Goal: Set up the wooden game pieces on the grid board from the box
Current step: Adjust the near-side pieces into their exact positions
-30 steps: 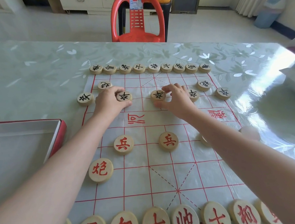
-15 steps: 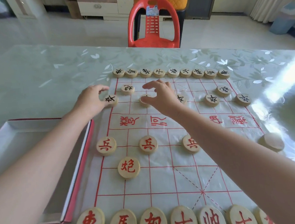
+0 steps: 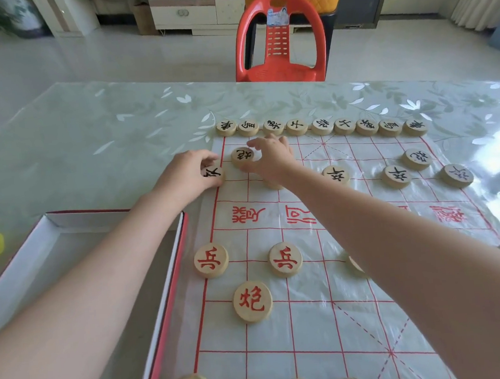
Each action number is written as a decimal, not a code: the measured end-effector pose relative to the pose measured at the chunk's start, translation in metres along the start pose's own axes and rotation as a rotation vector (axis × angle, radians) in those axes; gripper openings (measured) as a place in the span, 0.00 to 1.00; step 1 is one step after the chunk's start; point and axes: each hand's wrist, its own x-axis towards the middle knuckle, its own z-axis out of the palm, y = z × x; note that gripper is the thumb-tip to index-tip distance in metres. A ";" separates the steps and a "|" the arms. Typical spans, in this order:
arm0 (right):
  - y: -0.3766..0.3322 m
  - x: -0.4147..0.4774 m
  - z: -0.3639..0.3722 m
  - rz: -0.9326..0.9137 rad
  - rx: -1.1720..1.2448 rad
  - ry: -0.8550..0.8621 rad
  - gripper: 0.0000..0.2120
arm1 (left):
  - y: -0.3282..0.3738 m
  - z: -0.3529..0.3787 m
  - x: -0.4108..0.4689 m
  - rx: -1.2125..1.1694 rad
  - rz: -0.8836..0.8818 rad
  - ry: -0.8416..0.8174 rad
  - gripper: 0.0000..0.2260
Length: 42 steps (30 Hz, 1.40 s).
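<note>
Gripping an edge piece (image 3: 213, 173), the left hand (image 3: 186, 176) is half-hiding it; the right hand (image 3: 271, 157) is pinching a cannon piece (image 3: 242, 156), its wrist covering a third piece (image 3: 272, 185).

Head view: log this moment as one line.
stage: black side placement | left hand: grips black soldier piece at grid board left edge | right hand: pinches black cannon piece

A round wooden piece (image 3: 212, 173) with a black mark lies flat, held in the left fingers (image 3: 203, 160). Another black piece (image 3: 242, 157) lies flat between the right fingers (image 3: 255, 143). Both are on the grid board (image 3: 313, 319).
</note>
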 end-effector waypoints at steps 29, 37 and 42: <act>0.013 0.009 -0.002 -0.050 -0.103 0.019 0.22 | 0.004 0.017 -0.003 0.002 -0.063 0.117 0.20; 0.013 0.009 0.000 -0.042 -0.102 0.023 0.22 | 0.005 0.016 -0.004 -0.017 -0.072 0.113 0.22; 0.013 0.009 0.001 -0.037 -0.103 0.021 0.23 | 0.004 0.017 -0.004 -0.034 -0.079 0.117 0.22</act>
